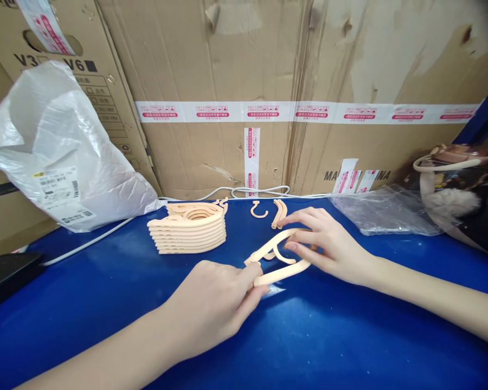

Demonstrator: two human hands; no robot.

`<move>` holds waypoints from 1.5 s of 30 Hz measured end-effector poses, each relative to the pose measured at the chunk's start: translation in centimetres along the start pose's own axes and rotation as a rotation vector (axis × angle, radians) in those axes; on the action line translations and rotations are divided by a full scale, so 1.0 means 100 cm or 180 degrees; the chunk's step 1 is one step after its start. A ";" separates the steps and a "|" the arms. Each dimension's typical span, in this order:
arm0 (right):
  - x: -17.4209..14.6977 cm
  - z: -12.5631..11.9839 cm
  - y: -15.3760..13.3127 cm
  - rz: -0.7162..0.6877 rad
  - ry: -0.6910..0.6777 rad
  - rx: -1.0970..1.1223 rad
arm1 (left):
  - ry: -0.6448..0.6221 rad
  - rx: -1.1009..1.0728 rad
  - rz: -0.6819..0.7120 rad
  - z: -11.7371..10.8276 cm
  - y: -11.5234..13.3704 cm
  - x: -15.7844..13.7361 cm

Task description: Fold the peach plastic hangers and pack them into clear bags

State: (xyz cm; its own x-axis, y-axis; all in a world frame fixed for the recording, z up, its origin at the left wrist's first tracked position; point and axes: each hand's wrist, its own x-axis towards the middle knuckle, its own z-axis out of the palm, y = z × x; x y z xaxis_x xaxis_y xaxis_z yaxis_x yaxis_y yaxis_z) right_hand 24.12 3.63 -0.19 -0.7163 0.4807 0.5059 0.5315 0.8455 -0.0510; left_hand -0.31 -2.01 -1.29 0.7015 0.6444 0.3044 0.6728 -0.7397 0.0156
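Observation:
A cream plastic folding hanger [282,273] is held between both hands above the blue table. My left hand [222,298] pinches its near left end between thumb and fingers. My right hand [325,244] grips the far right end, its fingers curled over the frame. The hanger's hook [283,255] lies inside the loop of its arms. Behind my left hand stands a neat stack of matching folded hangers [187,233]. A loose hook [258,210] and a few curved hanger arms [279,213] lie just beyond the held hanger.
A white plastic mailing bag [65,151] leans at the left, near a black device [8,279]. Cardboard boxes [219,157] form the back wall, with a white cable [260,189] along their base. A clear plastic bag [390,211] and a dark bag with a pompom [459,203] lie at right.

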 end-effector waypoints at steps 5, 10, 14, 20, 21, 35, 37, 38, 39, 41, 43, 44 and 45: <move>0.001 0.003 0.010 0.0194 -0.0187 0.0011 | -0.0132 0.0021 0.0205 -0.002 0.002 0.000; 0.000 0.005 0.017 0.0259 -0.0217 0.0002 | -0.0661 -0.0077 0.0756 -0.009 0.006 0.001; -0.001 0.004 0.018 0.0215 -0.0368 -0.0203 | -0.0546 0.0200 0.0683 -0.008 0.004 0.002; -0.001 0.005 0.023 0.0445 -0.0478 -0.0443 | -0.0154 0.0398 0.0525 -0.003 -0.001 0.001; -0.001 0.005 0.024 0.0454 -0.0495 -0.0490 | -0.0157 0.0376 0.0522 -0.004 -0.001 0.001; -0.003 0.007 0.022 0.0467 -0.0522 -0.0883 | 0.0258 0.0070 0.0771 -0.001 -0.008 0.005; -0.003 0.008 0.021 0.0538 -0.0506 -0.0842 | 0.0329 -0.0028 0.0650 0.001 -0.009 0.004; -0.003 0.008 0.020 0.0570 -0.0485 -0.0824 | 0.0309 -0.0083 0.0592 0.002 -0.009 0.003; -0.002 0.008 0.019 0.0600 -0.0460 -0.0804 | 0.0257 -0.0135 0.0552 0.002 -0.008 0.003; -0.002 0.009 0.017 0.0628 -0.0415 -0.0753 | 0.0151 -0.0252 0.0498 0.002 -0.005 0.003; -0.002 0.008 0.016 0.0602 -0.0419 -0.0749 | 0.0050 -0.0392 0.0459 0.000 -0.002 0.004; -0.002 0.008 0.015 0.0567 -0.0437 -0.0767 | 0.0010 -0.0450 0.0441 0.000 0.000 0.005; -0.002 0.008 0.015 0.0521 -0.0464 -0.0791 | -0.0031 -0.0486 0.0428 -0.001 0.001 0.006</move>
State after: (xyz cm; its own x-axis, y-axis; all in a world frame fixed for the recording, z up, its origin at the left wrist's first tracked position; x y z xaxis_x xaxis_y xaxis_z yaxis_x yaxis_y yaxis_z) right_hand 24.73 4.99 -1.04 -0.6599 0.6489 0.3788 0.7261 0.6804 0.0993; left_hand 0.16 -1.77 -1.05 0.7852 0.5392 0.3043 0.5300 -0.8395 0.1200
